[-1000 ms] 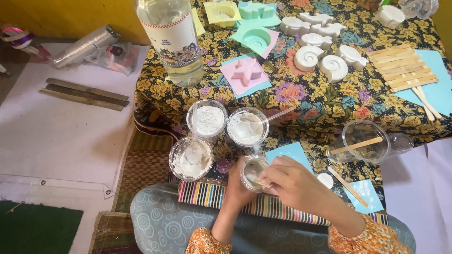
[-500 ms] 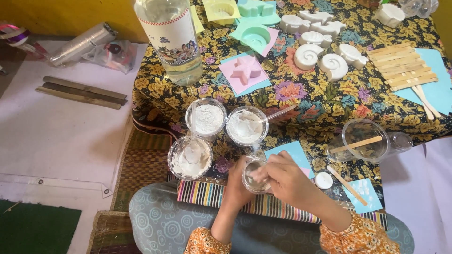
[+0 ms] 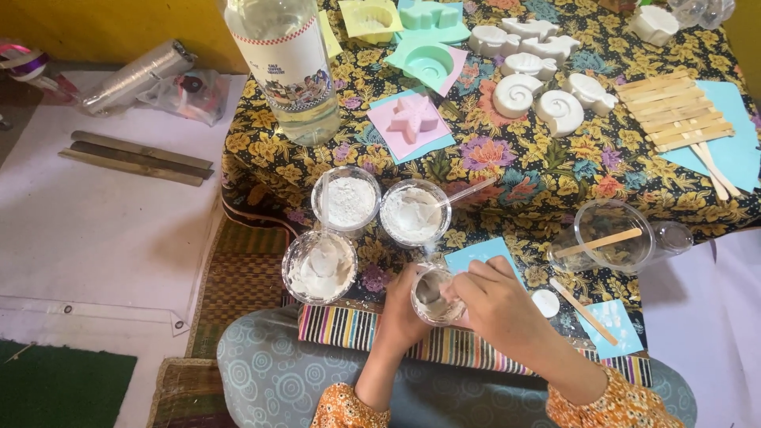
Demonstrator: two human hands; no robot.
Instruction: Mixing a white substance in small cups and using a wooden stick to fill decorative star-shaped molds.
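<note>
Only one view, from the head, looking down on the table with its flowered cloth.

Now holding a small clear cup at the near edge of the table — left hand wrapped around its side from below, fingers closed on it. Right hand bent over the rim, fingertips pinched narrow on something thin that dips into the cup; too small to tell what. Grey-white paste inside the cup.

Just beyond: three wider cups of white stuff — one with powder, one with a straw-like stick leaning in it, one with a lumpy mix. Further back a tall clear bottle, a pink star mould, white shell casts, and a row of flat wooden sticks. To the right an empty clear cup with a stick across it.

Against the earlier pictures: little moved. Small cup in much the same spot near the striped mat, right hand shifted slightly over the rim — reads as stirring going on rather than a new step. Judged from that, mixing under way, paste not yet poured into any mould. Three wide cups, bottle and moulds unchanged in place.
</note>
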